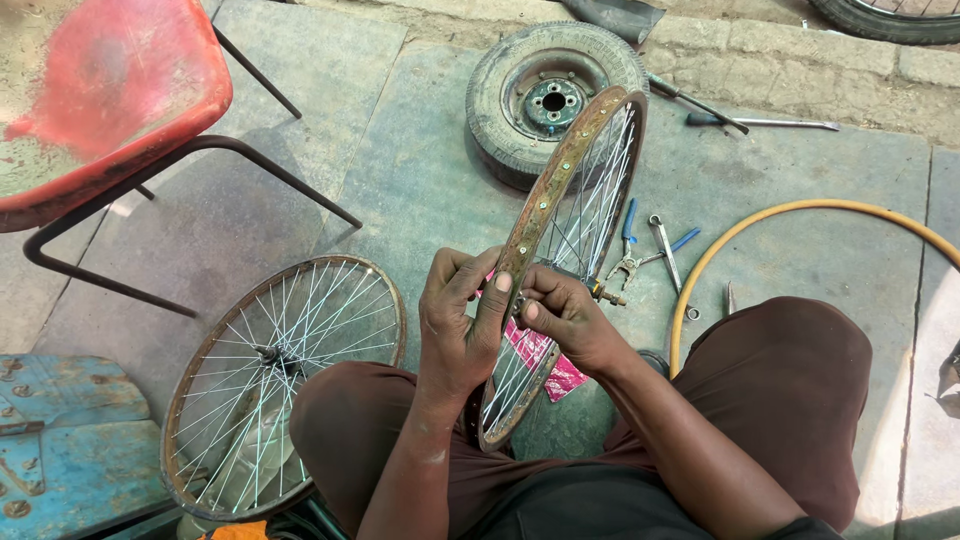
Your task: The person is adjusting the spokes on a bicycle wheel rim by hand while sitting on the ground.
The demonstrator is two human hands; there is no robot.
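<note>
— What is the person holding there?

— A bicycle wheel (560, 250), standing on its edge between the knees, with the top leaning away toward the small car tyre (545, 95) on the pavement. The rim is rusty brown with a row of small holes along the inside, and the thin spokes are shiny silver. It has no tyre on it.

— And the hands?

— The left hand (460, 325) is clasped around the rim from the left side, the thumb pressed flat on the inner face. The right hand (570, 315) is closed on the rim from the other side; the fingertips pinch something small at the rim, but I cannot tell what it is.

— What else lies around?

— A second wheel (280, 385), also bare and rusty, lies flat on the ground by the left knee. Behind the held wheel I see pliers with blue handles (640, 245) and a spanner (665, 250) just beside them. A pink wrapper (545, 360) lies under the wheel. A yellow hose (790, 225) curves around the right knee, and a red chair (95, 95) stands at the far left.
</note>
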